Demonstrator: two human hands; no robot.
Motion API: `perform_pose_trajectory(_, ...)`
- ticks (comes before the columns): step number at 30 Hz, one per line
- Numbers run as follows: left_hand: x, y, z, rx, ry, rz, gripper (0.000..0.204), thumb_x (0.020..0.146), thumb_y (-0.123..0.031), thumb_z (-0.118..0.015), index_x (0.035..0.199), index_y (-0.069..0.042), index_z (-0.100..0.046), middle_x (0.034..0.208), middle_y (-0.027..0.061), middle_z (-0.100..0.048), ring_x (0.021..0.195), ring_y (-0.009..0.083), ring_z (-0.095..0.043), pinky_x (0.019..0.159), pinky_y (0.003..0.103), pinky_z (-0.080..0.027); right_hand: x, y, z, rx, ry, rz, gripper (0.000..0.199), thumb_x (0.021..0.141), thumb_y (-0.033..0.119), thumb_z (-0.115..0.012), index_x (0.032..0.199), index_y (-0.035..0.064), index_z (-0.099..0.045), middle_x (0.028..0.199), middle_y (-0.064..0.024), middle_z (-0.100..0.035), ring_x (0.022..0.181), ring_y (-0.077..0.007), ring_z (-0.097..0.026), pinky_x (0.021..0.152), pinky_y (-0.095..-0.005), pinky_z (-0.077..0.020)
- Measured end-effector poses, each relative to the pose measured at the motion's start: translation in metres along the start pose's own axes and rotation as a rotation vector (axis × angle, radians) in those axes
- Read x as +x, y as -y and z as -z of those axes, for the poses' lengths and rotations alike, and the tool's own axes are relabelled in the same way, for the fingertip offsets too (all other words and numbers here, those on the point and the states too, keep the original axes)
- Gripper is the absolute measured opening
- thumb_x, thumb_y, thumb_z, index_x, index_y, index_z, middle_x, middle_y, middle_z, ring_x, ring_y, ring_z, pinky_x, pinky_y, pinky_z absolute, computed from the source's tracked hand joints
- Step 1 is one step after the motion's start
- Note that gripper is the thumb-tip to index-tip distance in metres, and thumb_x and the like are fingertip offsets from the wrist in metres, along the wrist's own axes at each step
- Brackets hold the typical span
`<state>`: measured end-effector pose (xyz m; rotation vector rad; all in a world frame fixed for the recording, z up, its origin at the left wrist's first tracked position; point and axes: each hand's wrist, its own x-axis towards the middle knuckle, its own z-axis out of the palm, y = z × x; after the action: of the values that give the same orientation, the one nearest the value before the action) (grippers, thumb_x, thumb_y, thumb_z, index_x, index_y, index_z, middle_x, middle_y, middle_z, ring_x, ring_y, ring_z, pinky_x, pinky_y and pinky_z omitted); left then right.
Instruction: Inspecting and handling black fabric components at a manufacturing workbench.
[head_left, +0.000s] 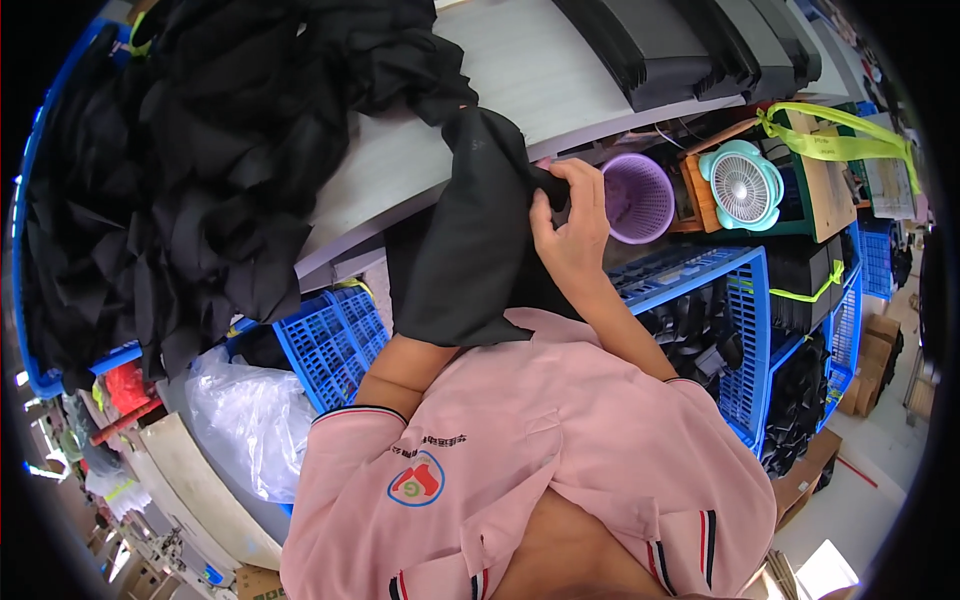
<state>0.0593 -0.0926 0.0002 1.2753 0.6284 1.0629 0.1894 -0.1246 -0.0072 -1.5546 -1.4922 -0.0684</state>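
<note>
A black fabric piece (470, 220), shaped like a sleeve or tube, is pulled over my left forearm (400, 370). My left hand is inside or behind the cloth, so its fingers are hidden. On the right side of the piece, my right hand (578, 215) pinches an edge of the black fabric between thumb and fingers. Just beyond the cloth's far end, a large heap of loose black fabric pieces (200, 170) spreads over the left of the grey-white table (400, 160).
Stacked black pieces (680, 50) lie at the table's far right. Beside my right hand are a purple basket (640, 200) and a teal fan (741, 185). Blue crates (745, 340) with black items stand at right, another blue crate (330, 345) and a clear plastic bag (245, 425) at left.
</note>
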Motion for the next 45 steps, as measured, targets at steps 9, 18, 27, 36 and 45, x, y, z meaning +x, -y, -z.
perform_pose_trajectory(9, -0.014, 0.002, 0.003, 0.119, 0.111, 0.007, 0.057, 0.103, -0.035, -0.044, 0.150, -0.007, -0.029, 0.150, 0.0131, -0.038, 0.138, 0.0248, -0.038, 0.113, 0.042, -0.035, 0.001, -0.022, 0.007, 0.103, -0.041, -0.039, 0.012, 0.083, -0.003, -0.065, 0.094, 0.0009, -0.066, 0.093, -0.0097, -0.067, 0.070, -0.0187, -0.062, 0.060, -0.0269, -0.0496)
perform_pose_trajectory(18, -0.016, 0.005, 0.010, 0.175, 0.192, 0.021, 0.054, 0.102, -0.032, -0.047, 0.147, -0.006, -0.033, 0.146, 0.0131, -0.042, 0.134, 0.0242, -0.042, 0.111, 0.041, -0.037, 0.013, -0.032, 0.059, 1.466, 0.231, -0.792, 0.012, 0.097, 0.013, -0.059, 0.100, 0.0037, -0.066, 0.101, -0.0023, -0.068, 0.096, -0.0132, -0.063, 0.087, -0.0275, -0.0465)
perform_pose_trajectory(27, -0.001, 0.033, -0.005, 0.244, 0.260, 0.028, 0.051, 0.101, -0.029, -0.050, 0.144, -0.005, -0.038, 0.142, 0.0131, -0.046, 0.131, 0.0237, -0.045, 0.109, 0.041, -0.039, 0.033, -0.054, 0.060, 1.504, 0.045, -0.864, 0.053, 0.099, 0.022, -0.058, 0.145, 0.0062, -0.038, 0.134, -0.0154, -0.056, 0.121, -0.0267, -0.057, 0.104, -0.0377, -0.0441)
perform_pose_trajectory(36, -0.008, 0.024, 0.004, 0.249, 0.259, 0.043, 0.048, 0.100, -0.025, -0.052, 0.141, -0.004, -0.042, 0.139, 0.0130, -0.050, 0.128, 0.0231, -0.048, 0.108, 0.040, -0.041, 0.024, -0.031, 0.073, 0.300, 0.033, -0.054, 0.076, 0.076, 0.010, -0.078, 0.142, 0.0008, -0.041, 0.139, -0.0186, -0.050, 0.126, -0.0320, -0.051, 0.106, -0.0415, -0.0396)
perform_pose_trajectory(45, -0.013, 0.033, -0.003, 0.352, 0.268, 0.033, 0.045, 0.099, -0.022, -0.055, 0.138, -0.002, -0.046, 0.135, 0.0130, -0.053, 0.125, 0.0225, -0.051, 0.106, 0.040, -0.043, 0.013, -0.044, 0.043, -0.161, -0.032, 0.173, 0.043, 0.073, -0.004, -0.071, 0.115, 0.0043, -0.065, 0.105, -0.0126, -0.066, 0.094, -0.0295, -0.065, 0.083, -0.0352, -0.0516)
